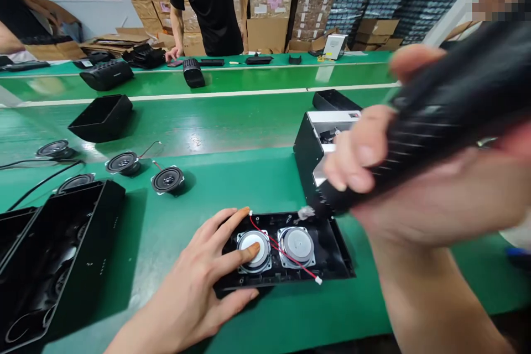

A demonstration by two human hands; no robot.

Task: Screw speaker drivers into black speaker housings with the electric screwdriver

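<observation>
A black speaker panel (pixel 332 257) lies on the green bench in front of me, with two silver speaker drivers (pixel 296 244) seated in it and a red wire (pixel 286 257) running across them. My left hand (pixel 199 282) rests flat on the panel's left end, fingers spread, the index fingertip on the left driver. My right hand (pixel 415 188) is raised close to the camera, wrapped round a black electric screwdriver (pixel 448 116) whose tip points down at the panel's upper right edge.
A black open box (pixel 309 155) stands just behind the panel. Loose speaker drivers (pixel 167 180) lie to the left, black housings (pixel 53 265) at the near left. A person in black stands across the far bench, cardboard boxes behind.
</observation>
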